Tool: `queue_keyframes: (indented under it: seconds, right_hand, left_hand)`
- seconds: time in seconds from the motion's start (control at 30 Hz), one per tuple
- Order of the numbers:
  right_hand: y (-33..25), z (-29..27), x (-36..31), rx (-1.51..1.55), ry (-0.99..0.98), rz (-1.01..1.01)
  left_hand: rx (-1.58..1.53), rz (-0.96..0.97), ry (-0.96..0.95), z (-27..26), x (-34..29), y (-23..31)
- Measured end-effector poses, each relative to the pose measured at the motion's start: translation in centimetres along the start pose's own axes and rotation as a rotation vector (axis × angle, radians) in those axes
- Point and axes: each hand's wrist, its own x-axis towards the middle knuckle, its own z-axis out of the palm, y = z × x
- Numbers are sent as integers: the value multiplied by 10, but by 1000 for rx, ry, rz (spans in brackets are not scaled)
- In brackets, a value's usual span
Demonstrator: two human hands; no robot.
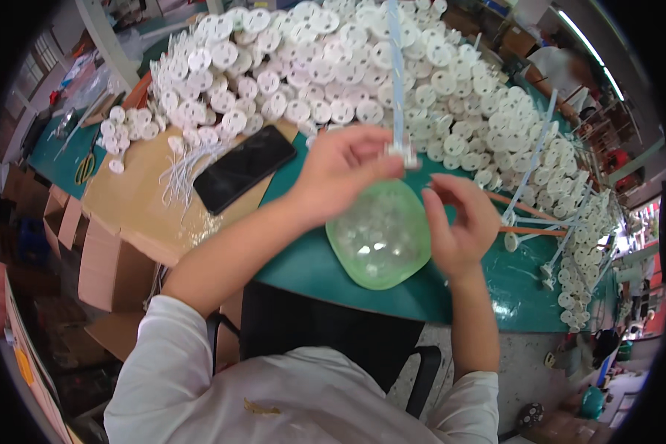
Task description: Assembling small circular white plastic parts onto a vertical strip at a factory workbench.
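Note:
My left hand (345, 172) is closed on a small white plastic fitting (405, 155) above the far rim of a bowl. From that fitting a long pale-blue strip (397, 70) stands up, passing in front of the heap behind. The green bowl (335, 235) sits on the table below both hands, with small shiny pieces inside, too blurred to name. Beside the bowl's right rim is my right hand (465, 223), its thumb and forefinger tips drawn close together. Whatever lies between those fingertips is too small to make out.
A large heap of white round plastic discs (296, 70) covers the table's far side and right end. A black phone (246, 169) and thin white strands (187, 176) lie on cardboard (129, 192) at left. Scissors (86, 167) lie farther left. Another person (562, 70) is at far right.

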Motion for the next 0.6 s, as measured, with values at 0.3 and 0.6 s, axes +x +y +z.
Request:
queue_keyframes:
  seconds: [0.3, 0.6]
  right_hand:
    - [4, 8, -7, 87, -882, 23]
    - [0, -3, 4, 331, -752, 272]
  left_hand:
    - [206, 10, -10, -11, 8, 3]
    - [205, 27, -12, -11, 7, 5]
